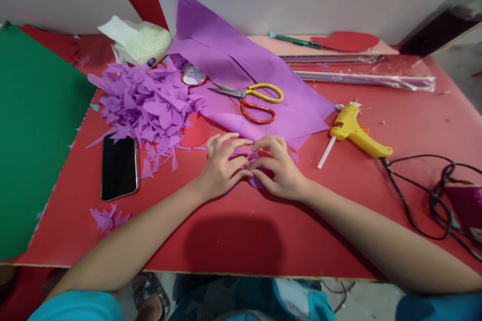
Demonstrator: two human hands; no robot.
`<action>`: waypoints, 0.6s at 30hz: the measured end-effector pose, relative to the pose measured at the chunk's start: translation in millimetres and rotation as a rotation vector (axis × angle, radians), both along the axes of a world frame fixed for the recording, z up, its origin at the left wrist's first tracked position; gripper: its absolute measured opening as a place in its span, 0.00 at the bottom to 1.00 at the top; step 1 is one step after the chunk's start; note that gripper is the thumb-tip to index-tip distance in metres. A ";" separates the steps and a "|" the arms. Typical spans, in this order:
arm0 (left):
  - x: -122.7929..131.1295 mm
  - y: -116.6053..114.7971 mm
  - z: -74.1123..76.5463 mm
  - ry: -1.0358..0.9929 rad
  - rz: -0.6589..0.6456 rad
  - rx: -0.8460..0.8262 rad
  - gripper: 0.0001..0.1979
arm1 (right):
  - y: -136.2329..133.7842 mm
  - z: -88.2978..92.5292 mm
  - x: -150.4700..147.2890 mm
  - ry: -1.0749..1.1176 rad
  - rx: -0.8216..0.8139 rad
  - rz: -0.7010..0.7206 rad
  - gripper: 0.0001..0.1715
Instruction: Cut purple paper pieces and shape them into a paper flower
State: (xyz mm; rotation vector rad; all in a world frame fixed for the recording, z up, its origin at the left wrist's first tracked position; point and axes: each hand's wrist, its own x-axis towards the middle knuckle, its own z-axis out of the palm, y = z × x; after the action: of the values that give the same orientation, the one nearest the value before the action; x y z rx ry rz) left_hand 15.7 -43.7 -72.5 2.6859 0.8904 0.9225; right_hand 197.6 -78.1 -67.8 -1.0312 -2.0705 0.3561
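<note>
My left hand (228, 165) and my right hand (278, 168) meet over the red table, fingertips nearly touching. Between them both pinch a small piece of purple paper (257, 179), mostly hidden under the fingers. Just beyond lies a large folded sheet of purple paper (301, 105). On that sheet rest scissors (244, 94) with one yellow and one red handle, blades pointing left. To the left of my hands is a heap of cut purple paper petals (150, 100), with a red paper piece (196, 130) at its edge.
A black phone (119, 168) and small purple scraps (108, 218) lie on the left, near a green board (33, 145). A yellow glue gun (357, 133) with a black cord (404, 205) is at right. Behind are wrapped sticks (369, 79), a green pen (297, 41) and a tissue pack (145, 42).
</note>
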 end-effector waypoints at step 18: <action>4.0 -6.2 -0.9 0.064 0.165 0.115 0.10 | -0.7 -3.3 -5.6 -0.022 -0.047 -0.027 0.06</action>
State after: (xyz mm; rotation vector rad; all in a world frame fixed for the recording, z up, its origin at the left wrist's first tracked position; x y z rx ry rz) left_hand 19.7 -49.9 -73.4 2.7864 1.1198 0.9528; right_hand 192.0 -78.8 -71.1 -1.0941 -2.0749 0.3827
